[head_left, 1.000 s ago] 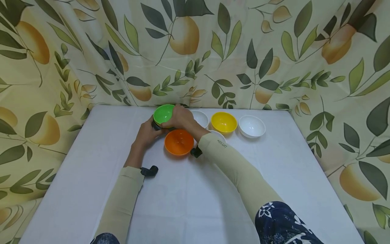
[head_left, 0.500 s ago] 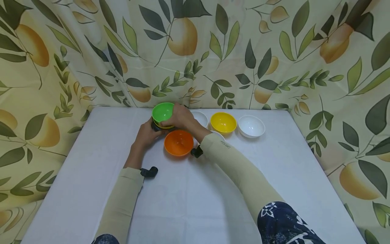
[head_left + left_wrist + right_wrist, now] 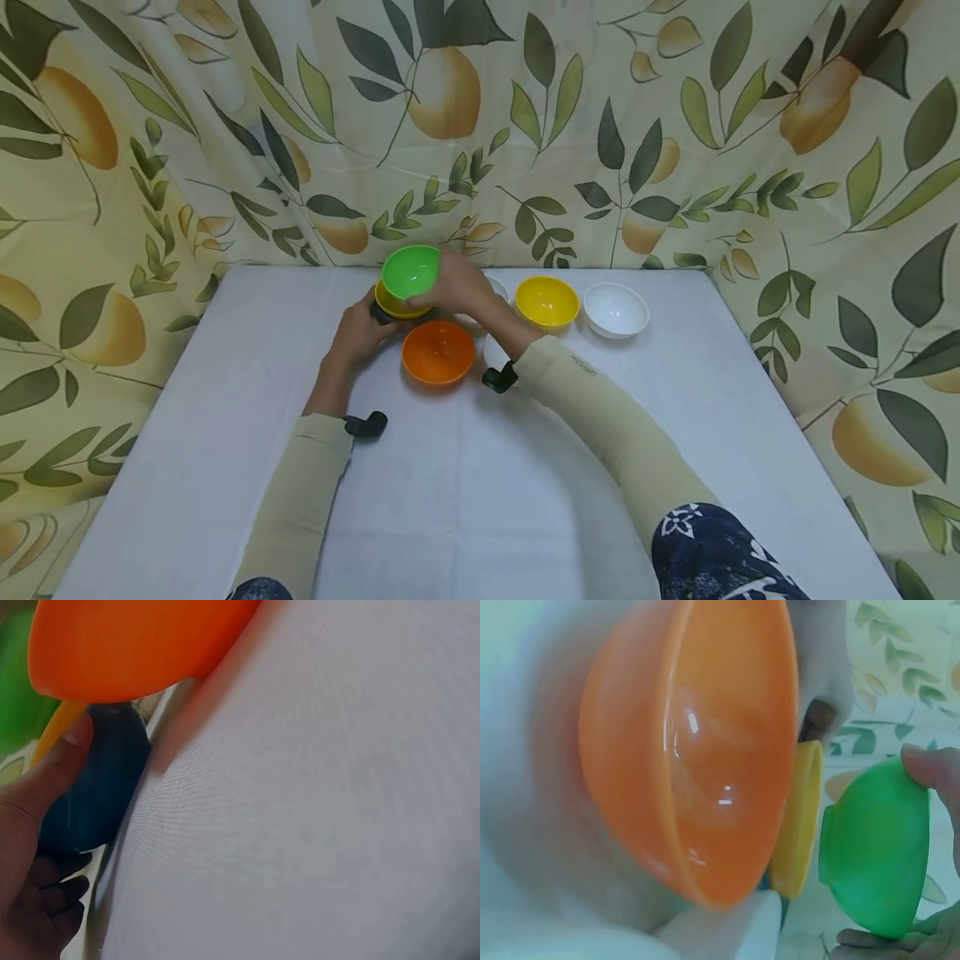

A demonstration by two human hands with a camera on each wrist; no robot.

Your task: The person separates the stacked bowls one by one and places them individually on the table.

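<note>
My right hand point(image 3: 463, 290) grips the green bowl point(image 3: 408, 272) by its rim and holds it in the air; the right wrist view shows a gap below the green bowl point(image 3: 877, 847). Under it, a yellow bowl point(image 3: 396, 305) sits inside a dark blue bowl point(image 3: 112, 772). My left hand point(image 3: 357, 333) holds these two nested bowls from the left, with its thumb at the rim in the left wrist view. Close in front of them stands an orange bowl point(image 3: 438, 353). Most of the dark blue bowl is hidden in the head view.
Right of my hands, another yellow bowl point(image 3: 547, 302) and a white bowl point(image 3: 617, 310) stand on the white-covered table point(image 3: 465, 483). Two more white bowls are partly hidden by my right hand and wrist. A fruit-patterned cloth point(image 3: 450, 167) hangs behind the table's back edge.
My right hand has lifted the green bowl out of the yellow one and moved it slightly up and right. The left hand stays at the nested bowls.
</note>
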